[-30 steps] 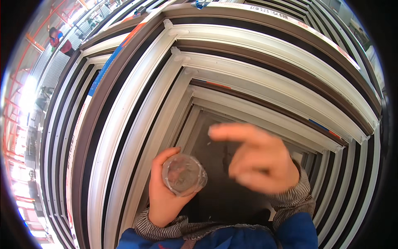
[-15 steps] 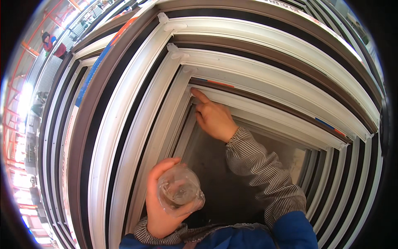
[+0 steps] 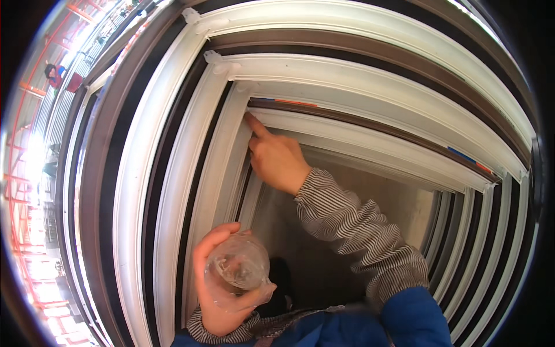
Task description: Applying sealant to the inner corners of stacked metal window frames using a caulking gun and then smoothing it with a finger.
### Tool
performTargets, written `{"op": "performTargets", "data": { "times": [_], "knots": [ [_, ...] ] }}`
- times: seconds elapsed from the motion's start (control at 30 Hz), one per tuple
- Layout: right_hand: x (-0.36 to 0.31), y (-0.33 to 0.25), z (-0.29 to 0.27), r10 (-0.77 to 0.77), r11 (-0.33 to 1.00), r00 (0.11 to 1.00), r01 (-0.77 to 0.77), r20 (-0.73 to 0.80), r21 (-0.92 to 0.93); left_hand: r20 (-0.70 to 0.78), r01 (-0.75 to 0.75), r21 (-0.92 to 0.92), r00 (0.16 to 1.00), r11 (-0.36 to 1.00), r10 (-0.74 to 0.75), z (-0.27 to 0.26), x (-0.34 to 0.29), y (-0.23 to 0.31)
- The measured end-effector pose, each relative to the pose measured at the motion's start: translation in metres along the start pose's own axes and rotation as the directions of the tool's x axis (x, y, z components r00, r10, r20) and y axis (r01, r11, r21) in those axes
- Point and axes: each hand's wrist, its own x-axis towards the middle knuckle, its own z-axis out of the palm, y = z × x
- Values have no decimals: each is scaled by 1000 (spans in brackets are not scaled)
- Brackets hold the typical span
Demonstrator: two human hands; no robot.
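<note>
My left hand (image 3: pixel 215 312) is closed around a clear plastic cup (image 3: pixel 237 263), low and left of the middle. Something clear or whitish lies inside the cup; what it is I cannot make out. Farther off, my right hand (image 3: pixel 279 159) reaches to the inner corner of a white window frame (image 3: pixel 341 132). Its index finger is stretched out and the tip touches that corner, while the other fingers curl in, apart from it. Nothing shows in this hand. Whitish smears (image 3: pixel 217 66) sit on the corners of the nearer frames.
Several white and brown frames stand nested around me on the left, far and right sides, with dark gaps between them. A brown strip (image 3: pixel 370 127) with coloured labels runs along one. A person (image 3: pixel 55 75) is far off at the upper left. Dark floor (image 3: pixel 347 260) lies below.
The view has shifted, so frames and hands appear farther left. My right index finger stays at the inner corner. My left hand keeps hold of the cup.
</note>
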Motion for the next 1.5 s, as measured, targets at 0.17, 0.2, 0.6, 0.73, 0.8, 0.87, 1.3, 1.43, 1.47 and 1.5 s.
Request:
{"op": "performTargets", "data": {
  "times": [0.17, 0.2, 0.6, 0.73, 0.8, 0.87, 1.3, 1.43, 1.47, 1.5],
  "knots": [
    [-6, -2, -3, -46, 998, 996, 49, 78, -36, -68, -12, -11, 998, 1000, 11, 0, -2, -2],
    [-8, -3, -4, -33, 999, 997, 34, 64, -28, -49, -7, 5, 999, 1000, 7, 1, -3, -2],
    [9, -5, 0, -56, 997, 996, 52, -73, -60, -177, -35, 99, 983, 995, 52, 9, -3, -5],
    [-8, -5, -11, -96, 991, 995, 92, -37, -100, -196, -88, 123, 974, 988, 111, 14, 0, -3],
    [-32, -3, -31, -66, 982, 997, 70, -30, 177, -226, -97, 121, 966, 988, 123, 18, 1, 0],
    [-53, -1, -64, -130, 951, 987, 150, -92, 269, -184, -25, 198, 981, 980, 62, 21, 2, 2],
    [-116, -48, -183, -568, 738, 797, 603, -204, 303, -122, -122, 412, 975, 903, 187, 49, -5, 11],
    [-125, -59, -179, -614, 762, 789, 584, 24, 280, -162, -104, 375, 971, 921, 175, 44, -7, 11],
    [-125, -60, -175, -603, 769, 796, 563, 54, 302, -147, -147, 399, 964, 905, 221, 42, -8, 10],
    [-123, -64, -168, -620, 777, 776, 588, 112, 226, -125, -152, 411, 967, 899, 221, 40, -8, 8]
  ]
}}
